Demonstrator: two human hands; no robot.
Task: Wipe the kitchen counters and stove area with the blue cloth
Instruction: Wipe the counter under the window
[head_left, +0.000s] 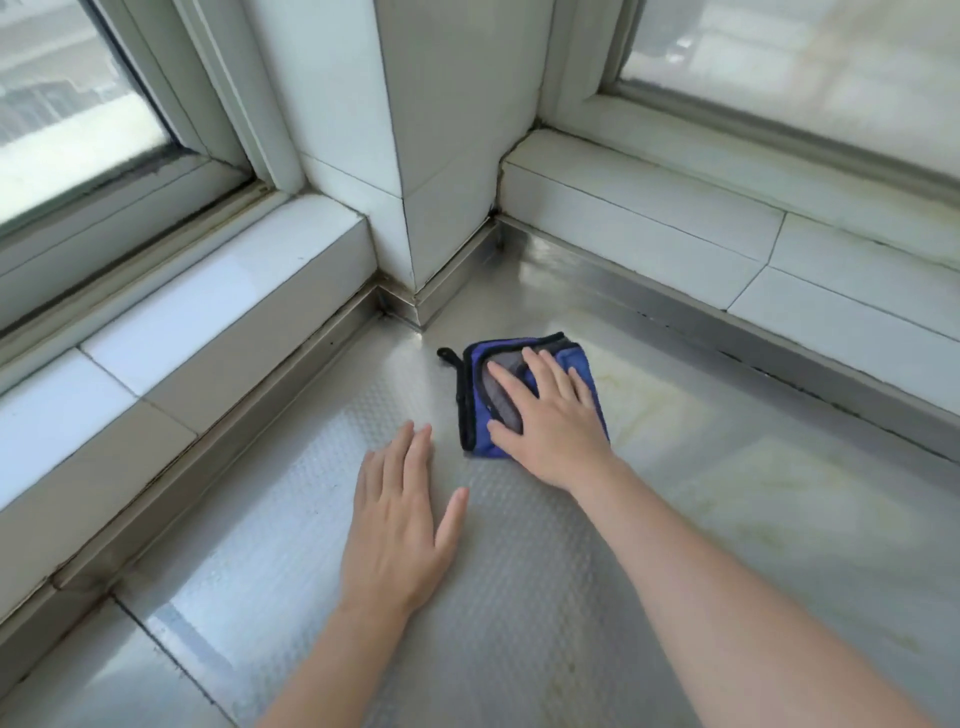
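Observation:
The blue cloth (480, 410), folded with a grey inner face and black edging, lies on the steel counter (701, 493) near the inner corner. My right hand (550, 415) presses flat on top of it, fingers spread. A black loop of the cloth sticks out at its far left. My left hand (400, 525) rests palm down on the dimpled part of the counter, just left of the cloth, holding nothing.
A white tiled pillar (447, 156) stands at the corner behind the cloth. Tiled ledges (208, 312) run under windows on the left and on the right (675, 218). Yellowish stains mark the counter right of the cloth.

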